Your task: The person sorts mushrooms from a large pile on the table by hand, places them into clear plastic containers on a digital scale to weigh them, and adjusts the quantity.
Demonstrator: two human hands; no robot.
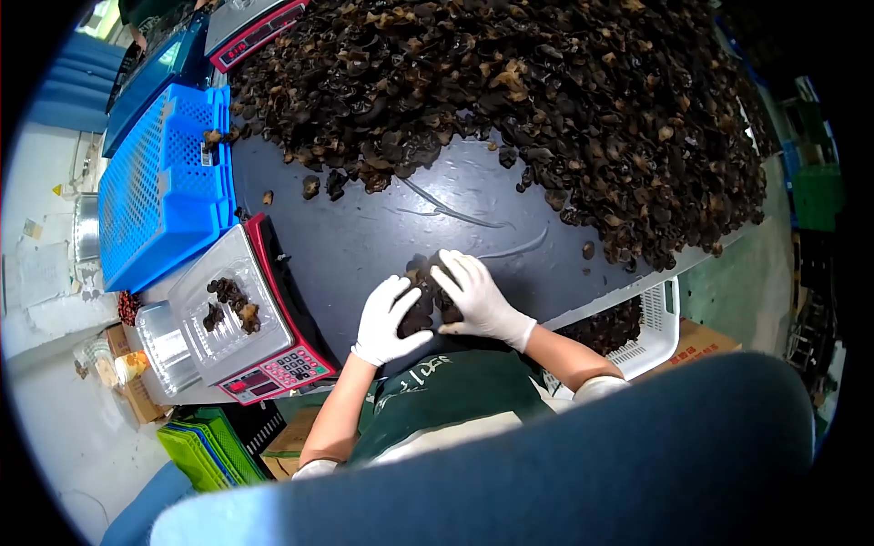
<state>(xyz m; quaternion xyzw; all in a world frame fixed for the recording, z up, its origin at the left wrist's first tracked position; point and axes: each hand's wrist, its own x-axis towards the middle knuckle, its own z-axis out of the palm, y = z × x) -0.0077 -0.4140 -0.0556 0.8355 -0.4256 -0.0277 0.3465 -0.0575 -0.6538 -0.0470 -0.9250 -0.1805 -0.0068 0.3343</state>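
Note:
My left hand, in a white glove, has its fingers spread against the left side of a small cluster of dark, wrinkled fungus pieces. My right hand, gloved too, lies against the right side of the same cluster, its fingers curved over the pieces. Both hands are low on the grey tabletop, close to my green apron. To the left, a clear plastic tray with a few dark pieces sits on a red-edged scale. A large heap of the fungus covers the far side.
A blue crate stands at the left, near a second scale at the back. Below the table's right edge is a white basket with dark pieces. Green crates are at the lower left.

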